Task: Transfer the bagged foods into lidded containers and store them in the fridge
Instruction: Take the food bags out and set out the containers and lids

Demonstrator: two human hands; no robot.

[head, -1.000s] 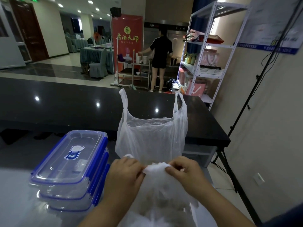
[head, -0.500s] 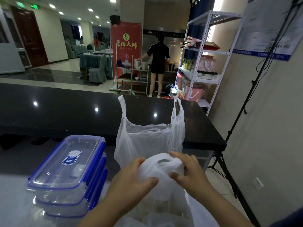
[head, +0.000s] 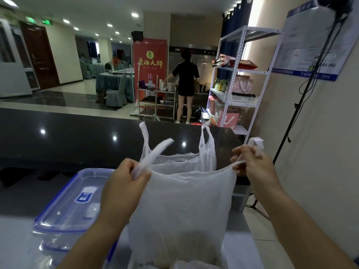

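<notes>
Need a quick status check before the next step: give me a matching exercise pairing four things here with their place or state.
1. near bag
2. far bag
3. stacked containers
4. left hand

A. lids on, left of the bags
B. pinching a handle
C. standing free on the counter, handles up
D. mouth pulled apart by both hands

Pairs: 1-D, 2-C, 3-A, 4-B

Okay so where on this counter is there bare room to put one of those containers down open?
The dark counter behind the stacked lidded containers and left of the rear bag lies bare. The pale surface at lower left also looks free. It is crowded around the near bag, held by the left hand and right hand.
</notes>
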